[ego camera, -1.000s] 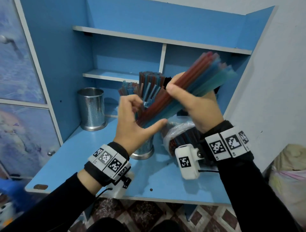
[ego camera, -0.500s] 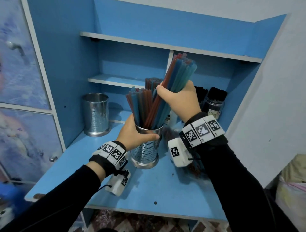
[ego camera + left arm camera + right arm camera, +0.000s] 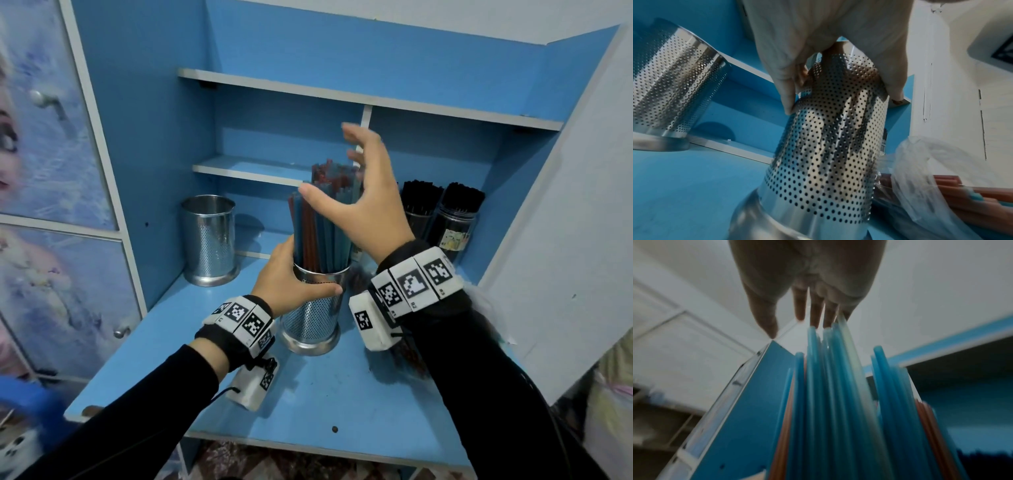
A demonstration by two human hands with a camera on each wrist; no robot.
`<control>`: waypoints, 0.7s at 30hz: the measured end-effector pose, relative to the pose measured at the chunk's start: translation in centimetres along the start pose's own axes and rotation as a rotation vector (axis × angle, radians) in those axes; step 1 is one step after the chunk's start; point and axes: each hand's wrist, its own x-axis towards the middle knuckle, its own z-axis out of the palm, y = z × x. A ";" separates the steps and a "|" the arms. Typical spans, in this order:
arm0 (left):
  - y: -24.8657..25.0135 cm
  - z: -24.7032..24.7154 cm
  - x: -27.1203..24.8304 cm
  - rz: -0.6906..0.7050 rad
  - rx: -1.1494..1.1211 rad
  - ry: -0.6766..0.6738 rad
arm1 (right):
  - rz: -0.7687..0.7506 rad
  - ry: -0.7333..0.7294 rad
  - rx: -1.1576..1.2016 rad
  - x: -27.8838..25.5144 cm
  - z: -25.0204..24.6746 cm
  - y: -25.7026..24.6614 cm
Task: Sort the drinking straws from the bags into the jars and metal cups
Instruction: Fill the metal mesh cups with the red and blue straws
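We see two metal cups. The left hand (image 3: 291,277) holds the middle cup (image 3: 313,318), full of straws (image 3: 322,222). The other cup (image 3: 209,240) stands at left. The right hand (image 3: 370,202) hangs above, fingers (image 3: 356,133) wide. Two jars (image 3: 442,219) stand at right.

My left hand (image 3: 289,281) curled in grip, thumb forward; my right hand (image 3: 371,202) raised higher, fingers spread, holding nothing.

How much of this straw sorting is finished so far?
Done: two jars hold black straws, and blue and red straws stand in one metal cup. In hand: the left hand grips that cup; the right hand is open beside the straw tops. Left: the other metal cup looks unfilled, and the bag still holds straws.
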 end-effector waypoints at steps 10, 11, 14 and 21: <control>0.0 0.2 -0.4 -0.005 -0.040 -0.002 | -0.091 -0.376 -0.475 -0.9 0.9 1.0; 0.0 0.2 -0.4 -0.012 -0.060 -0.002 | -0.094 -0.340 -0.428 -1.0 0.7 0.9; -0.1 0.2 -0.6 -0.039 -0.098 -0.006 | -0.127 -0.207 -0.281 -1.8 0.0 0.7; 0.8 1.7 -3.0 -0.125 0.030 0.313 | -0.063 -0.025 -0.229 -5.2 -4.3 2.8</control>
